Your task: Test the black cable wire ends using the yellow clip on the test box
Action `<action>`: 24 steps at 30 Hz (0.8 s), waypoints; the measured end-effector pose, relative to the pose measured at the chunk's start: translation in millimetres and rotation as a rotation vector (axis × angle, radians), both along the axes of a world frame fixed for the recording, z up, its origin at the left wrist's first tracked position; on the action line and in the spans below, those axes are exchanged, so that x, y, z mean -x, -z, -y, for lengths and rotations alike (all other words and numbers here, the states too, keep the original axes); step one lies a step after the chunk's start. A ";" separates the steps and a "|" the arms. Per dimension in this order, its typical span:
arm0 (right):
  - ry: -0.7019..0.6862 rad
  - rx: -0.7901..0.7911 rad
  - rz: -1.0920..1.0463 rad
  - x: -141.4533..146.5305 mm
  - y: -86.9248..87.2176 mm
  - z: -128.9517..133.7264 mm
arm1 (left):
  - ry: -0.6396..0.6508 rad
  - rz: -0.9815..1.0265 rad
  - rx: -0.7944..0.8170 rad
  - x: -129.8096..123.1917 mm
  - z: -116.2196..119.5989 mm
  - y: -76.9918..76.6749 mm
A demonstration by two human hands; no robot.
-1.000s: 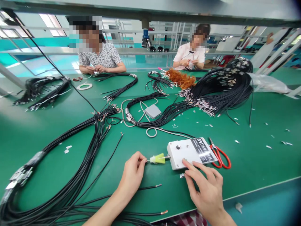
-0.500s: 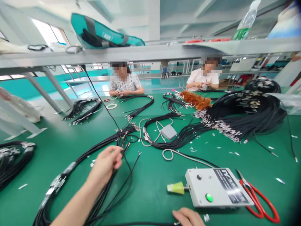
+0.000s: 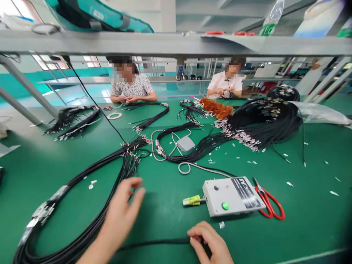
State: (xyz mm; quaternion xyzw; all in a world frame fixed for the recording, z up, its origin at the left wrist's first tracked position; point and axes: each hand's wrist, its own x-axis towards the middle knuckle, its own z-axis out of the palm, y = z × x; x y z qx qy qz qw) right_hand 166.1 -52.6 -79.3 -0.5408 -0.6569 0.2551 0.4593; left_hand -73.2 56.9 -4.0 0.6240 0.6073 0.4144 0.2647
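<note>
Near the front edge, my right hand (image 3: 210, 242) pinches the end of a black cable (image 3: 156, 242) that runs left across the green table. My left hand (image 3: 125, 211) hovers beside a looped bundle of black cables (image 3: 93, 229), its thumb and fingers apart and nothing visible between them. The bundle's stripped ends fan out beyond that hand. To the right stands a grey control box (image 3: 233, 196) with a lit green button, and a yellow-green tipped piece (image 3: 191, 200) sticks out from its left side.
Red-handled scissors (image 3: 271, 203) lie against the box's right side. A grey pedal-like block (image 3: 186, 144) rests among cords mid-table. A large coil of black cables (image 3: 264, 123) lies at the back right. Two people sit across the table under a grey shelf (image 3: 154, 44).
My left hand has come back from the cable ends and its fingers have spread. My right hand has moved further into view with the cable end. The camera view has shifted.
</note>
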 end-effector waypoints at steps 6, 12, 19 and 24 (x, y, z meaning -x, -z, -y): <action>0.034 0.280 -0.335 -4.6 -17.2 7.5 | 0.692 -0.281 -0.012 -64.6 83.9 13.8; 0.000 0.416 -0.510 -12.7 -25.8 13.4 | 0.668 -0.089 0.107 -64.4 76.0 10.2; -0.033 0.430 -0.497 -4.2 -51.5 6.6 | 0.576 0.167 0.372 -63.8 86.0 3.5; -0.034 0.411 -0.476 3.3 -56.4 2.4 | 0.527 0.250 0.448 -66.3 87.7 4.1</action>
